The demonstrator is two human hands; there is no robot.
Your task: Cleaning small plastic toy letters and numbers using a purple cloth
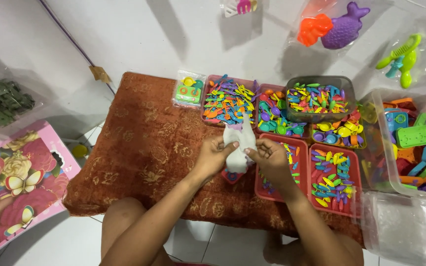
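My left hand (214,153) and my right hand (270,156) together hold a small clear plastic bag (239,143) above the brown patterned mat (144,148). Each hand pinches one side of the bag near its top. Something red (231,176) shows at the bag's lower end, under my hands. Just behind and to the right of the bag are pink trays of small colourful plastic toy utensils (228,101), one tray (331,180) right beside my right hand.
A dark clear tub (320,98) of toy pieces sits on the back trays. A big clear box (412,143) of larger toys stands at the right, its lid (405,226) near my right forearm. Bagged toys (334,27) lie on the floor behind. A pink flowered board (16,182) lies at left.
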